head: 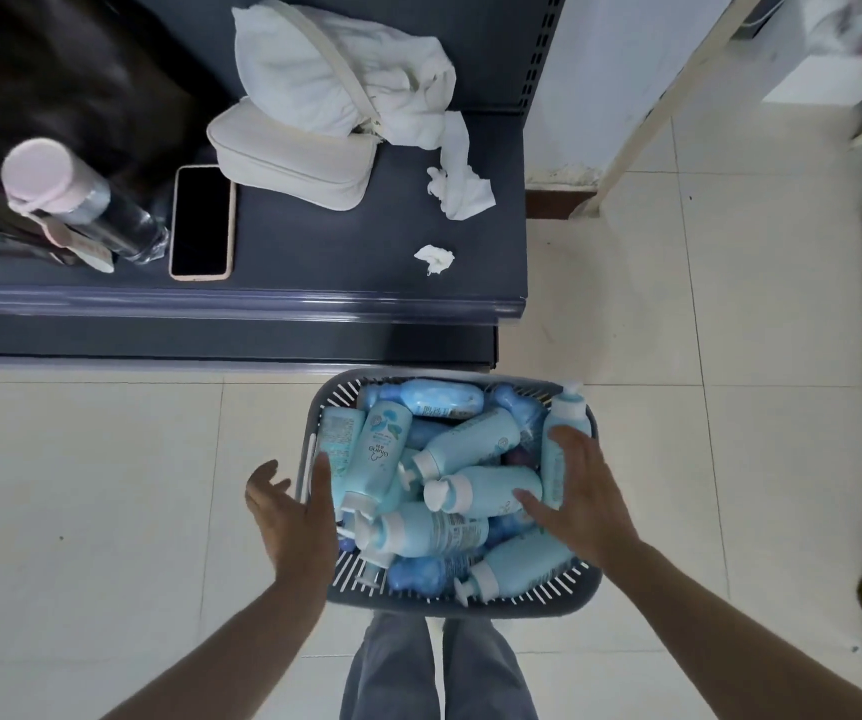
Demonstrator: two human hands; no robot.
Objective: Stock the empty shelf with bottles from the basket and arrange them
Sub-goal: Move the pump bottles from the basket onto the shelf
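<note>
Standing on the glossy cream floor tiles [106,485], just in front of the shelf, is a grey plastic basket [449,602] with rounded corners and slatted walls. It is heaped with bottles [470,441]: smooth pale-blue cylinders with white collars and pump tops, lying crisscross, and a few deeper-blue rounded ones are wedged underneath. A slimmer bottle [566,418] stands upright against the right wall.

Both hands are over the basket and neither grips anything. The left hand [293,517] is at the left rim with its fingers spread and loose and its thumb pointing along the edge; I cannot tell whether it touches the plastic. The right hand [582,491] is flat, fingers straight and apart, over the right side of the pile. Its fingertips are by the upright bottle and its thumb is at a lying one.

The shelf [314,241] is matte dark blue-grey metal with a rounded front lip. On it lie:
- a black-screened phone [201,221] in a pale case
- a soft cream pouch [288,158]
- a rumpled white cloth [335,65] on top of the pouch
- a crumpled tissue [434,258]
- a clear flask [36,168] with a pink lid, leaning against something dark

Grey trouser legs [392,667] show below the basket.
</note>
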